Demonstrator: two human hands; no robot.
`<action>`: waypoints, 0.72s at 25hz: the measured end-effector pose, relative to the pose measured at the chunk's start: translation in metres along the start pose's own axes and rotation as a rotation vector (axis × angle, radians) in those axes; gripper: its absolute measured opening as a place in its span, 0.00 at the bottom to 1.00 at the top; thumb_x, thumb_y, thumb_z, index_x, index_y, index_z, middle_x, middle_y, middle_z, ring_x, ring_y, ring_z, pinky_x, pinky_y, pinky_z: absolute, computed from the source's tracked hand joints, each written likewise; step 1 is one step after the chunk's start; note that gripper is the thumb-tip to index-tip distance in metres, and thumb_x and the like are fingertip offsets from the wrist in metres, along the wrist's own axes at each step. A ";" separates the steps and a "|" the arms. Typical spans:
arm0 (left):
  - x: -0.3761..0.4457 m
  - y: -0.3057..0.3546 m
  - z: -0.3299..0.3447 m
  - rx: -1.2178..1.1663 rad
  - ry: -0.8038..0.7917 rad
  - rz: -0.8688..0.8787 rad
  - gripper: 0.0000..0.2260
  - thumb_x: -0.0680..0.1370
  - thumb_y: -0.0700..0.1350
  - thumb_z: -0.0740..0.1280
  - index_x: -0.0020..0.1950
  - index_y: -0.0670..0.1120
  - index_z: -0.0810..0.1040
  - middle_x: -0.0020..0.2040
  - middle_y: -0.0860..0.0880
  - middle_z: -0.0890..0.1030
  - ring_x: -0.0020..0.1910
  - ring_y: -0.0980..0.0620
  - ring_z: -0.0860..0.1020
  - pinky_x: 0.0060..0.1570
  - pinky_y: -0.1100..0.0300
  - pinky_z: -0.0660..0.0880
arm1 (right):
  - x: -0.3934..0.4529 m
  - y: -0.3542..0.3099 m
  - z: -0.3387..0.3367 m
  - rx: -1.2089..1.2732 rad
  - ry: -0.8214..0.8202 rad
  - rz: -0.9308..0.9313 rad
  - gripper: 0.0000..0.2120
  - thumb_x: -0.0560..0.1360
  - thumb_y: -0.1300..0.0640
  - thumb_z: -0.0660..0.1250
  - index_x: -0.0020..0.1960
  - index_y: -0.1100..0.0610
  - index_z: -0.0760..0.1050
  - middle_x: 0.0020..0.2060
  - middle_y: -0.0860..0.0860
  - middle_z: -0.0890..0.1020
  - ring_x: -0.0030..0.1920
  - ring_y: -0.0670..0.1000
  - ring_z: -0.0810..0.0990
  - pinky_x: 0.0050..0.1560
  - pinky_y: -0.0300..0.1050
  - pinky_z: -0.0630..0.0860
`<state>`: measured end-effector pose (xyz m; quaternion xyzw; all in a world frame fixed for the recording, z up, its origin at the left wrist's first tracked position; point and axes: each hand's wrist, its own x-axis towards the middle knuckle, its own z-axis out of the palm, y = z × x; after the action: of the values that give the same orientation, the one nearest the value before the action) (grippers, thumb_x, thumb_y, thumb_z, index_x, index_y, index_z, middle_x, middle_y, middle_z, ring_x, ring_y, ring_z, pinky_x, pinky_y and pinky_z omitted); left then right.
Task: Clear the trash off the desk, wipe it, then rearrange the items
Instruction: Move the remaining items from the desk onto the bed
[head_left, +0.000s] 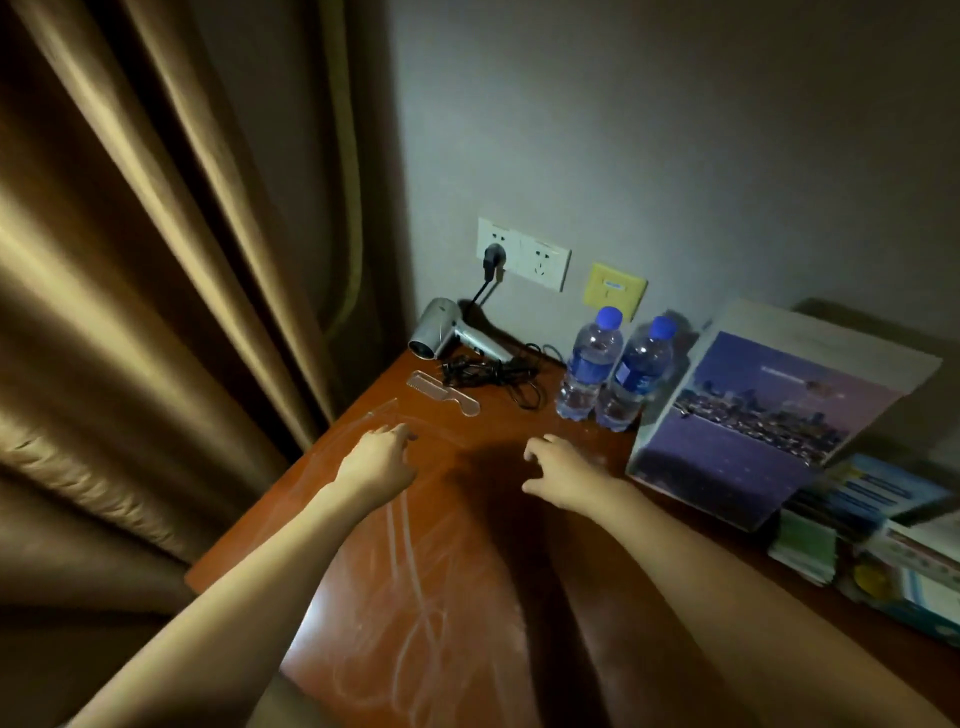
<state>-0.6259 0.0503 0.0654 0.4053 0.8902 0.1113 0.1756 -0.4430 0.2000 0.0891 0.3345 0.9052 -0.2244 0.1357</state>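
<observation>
Left hand (375, 457): held over desk (467, 571), fingers loosely bent, nothing gripped | Right hand (558, 467): likewise relaxed, nothing held | Comb (442, 393), hair dryer (451, 332), two water bottles (613, 374): set at far edge near wall | Smears seen on desk.

Stack of booklets (878, 545) at right blurred, cut by frame edge, print unreadable. Poster (769, 415) text too small to read. Left hand (376, 462) fingertips blurred against clear sheet (384, 415), contact unclear. Bottle (589, 366) labels illegible, desk (467, 597) near edge out of frame
</observation>
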 end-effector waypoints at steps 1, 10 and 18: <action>0.019 -0.006 0.001 -0.029 0.014 -0.004 0.21 0.74 0.43 0.67 0.68 0.47 0.71 0.64 0.46 0.75 0.63 0.47 0.72 0.57 0.56 0.73 | 0.021 -0.007 -0.002 0.039 0.016 0.022 0.19 0.76 0.54 0.66 0.65 0.54 0.68 0.65 0.50 0.69 0.61 0.53 0.72 0.51 0.45 0.69; 0.156 -0.036 0.012 -0.204 0.051 -0.038 0.19 0.76 0.42 0.66 0.67 0.44 0.71 0.65 0.43 0.72 0.65 0.44 0.70 0.62 0.54 0.69 | 0.187 -0.017 -0.020 -0.057 0.224 0.011 0.29 0.75 0.51 0.68 0.73 0.50 0.63 0.71 0.55 0.63 0.71 0.56 0.60 0.69 0.50 0.63; 0.216 -0.048 0.039 -0.141 -0.134 -0.002 0.23 0.77 0.44 0.66 0.71 0.49 0.67 0.71 0.48 0.65 0.71 0.46 0.61 0.69 0.53 0.64 | 0.260 -0.002 -0.005 0.118 0.153 0.021 0.30 0.71 0.50 0.72 0.71 0.49 0.67 0.75 0.54 0.56 0.74 0.57 0.53 0.72 0.52 0.56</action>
<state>-0.7743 0.1859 -0.0346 0.3977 0.8668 0.1461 0.2630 -0.6371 0.3428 -0.0085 0.3676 0.8945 -0.2498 0.0483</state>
